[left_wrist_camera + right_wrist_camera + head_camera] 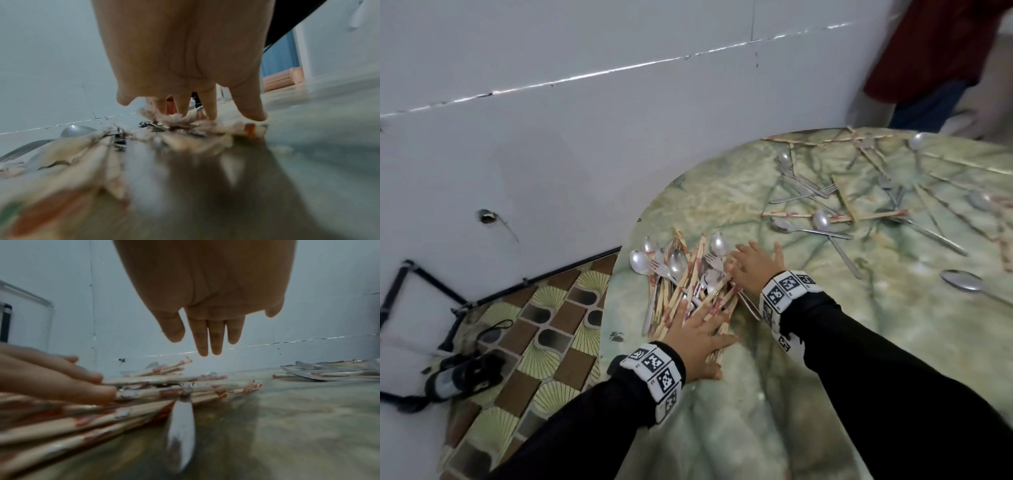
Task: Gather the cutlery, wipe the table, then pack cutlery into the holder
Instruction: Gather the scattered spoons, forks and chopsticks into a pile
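A heap of cutlery [685,277], made of wrapped chopsticks, metal spoons and forks, lies near the left edge of the green marbled table [808,359]. My left hand [698,329] lies flat with straight fingers pressing on the heap's near end [185,125]. My right hand [753,263] is flat with spread fingers at the heap's right side; in the right wrist view its fingers [207,337] hover straight above the chopsticks [164,389]. More scattered cutlery [859,205] lies across the far right of the table. A pink perforated holder [281,79] lies on its side far off.
A white wall [551,120] runs behind the table. Left of the table, the patterned floor [544,329] holds a black tripod [417,291] and a dark shoe [462,377]. Another person in a red top [935,44] stands at the table's far right.
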